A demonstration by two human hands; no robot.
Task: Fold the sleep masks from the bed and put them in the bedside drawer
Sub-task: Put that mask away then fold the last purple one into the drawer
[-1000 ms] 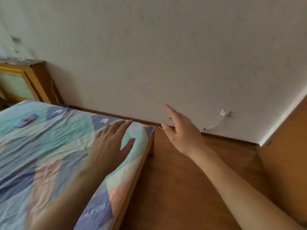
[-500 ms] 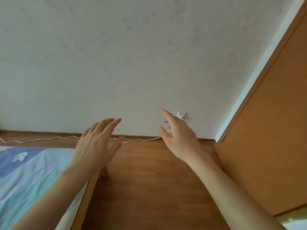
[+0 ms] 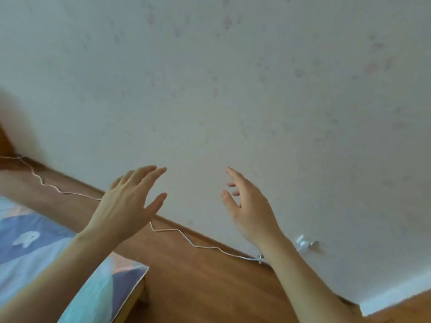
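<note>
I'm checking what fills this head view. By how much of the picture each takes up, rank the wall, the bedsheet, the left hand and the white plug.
1. wall
2. bedsheet
3. left hand, nearer the camera, so it looks large
4. white plug

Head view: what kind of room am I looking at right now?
Most likely a bedroom: a bed with a patterned sheet sits bottom left, against a papered wall over wood flooring, with a white cable along the skirting.
</note>
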